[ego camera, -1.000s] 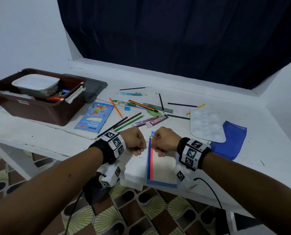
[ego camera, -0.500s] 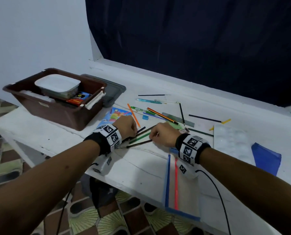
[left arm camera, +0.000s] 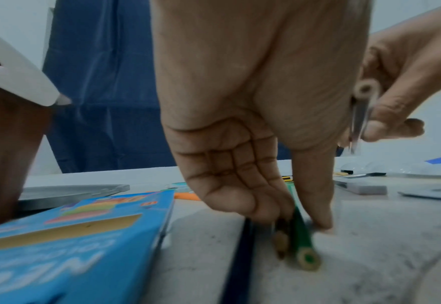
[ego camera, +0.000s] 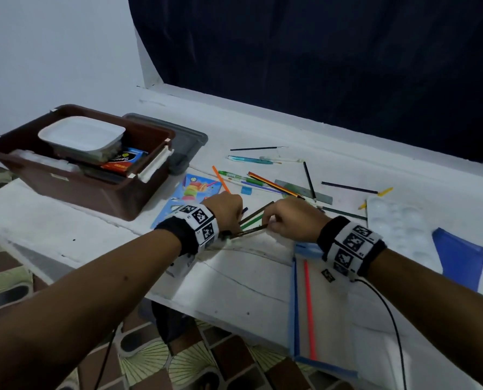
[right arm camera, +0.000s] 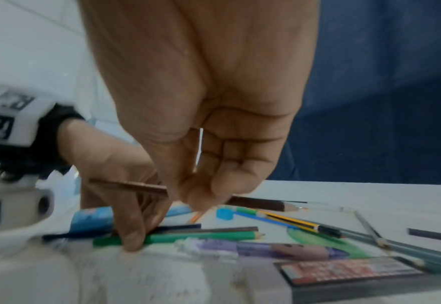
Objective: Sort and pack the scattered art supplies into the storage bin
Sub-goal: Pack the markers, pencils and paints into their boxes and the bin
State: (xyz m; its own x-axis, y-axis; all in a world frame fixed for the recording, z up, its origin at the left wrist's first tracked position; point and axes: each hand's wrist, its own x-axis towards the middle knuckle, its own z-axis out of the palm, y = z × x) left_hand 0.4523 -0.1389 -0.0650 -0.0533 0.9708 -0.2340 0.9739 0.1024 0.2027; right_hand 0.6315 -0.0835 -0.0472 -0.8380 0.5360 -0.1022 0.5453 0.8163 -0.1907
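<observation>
My right hand [ego camera: 288, 220] at frame centre pinching a brown pencil [right arm camera: 261, 203] off the table, my left hand [ego camera: 224, 208] beside it, fingers curled gathering a green pencil [left arm camera: 302, 244], storage bin [ego camera: 116, 192] at upper left

Mid-frame, left hand [ego camera: 225, 207] and right hand [ego camera: 290, 219] pinch pencils [ego camera: 253, 220] on the table [ego camera: 65, 232]; bin [ego camera: 99, 192] at left.

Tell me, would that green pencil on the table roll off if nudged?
Probably a little: the green pencil looks slim and rounded, lying flat on the table. It seems stiff and light. The left hand touches it, likely steadying it.
</observation>
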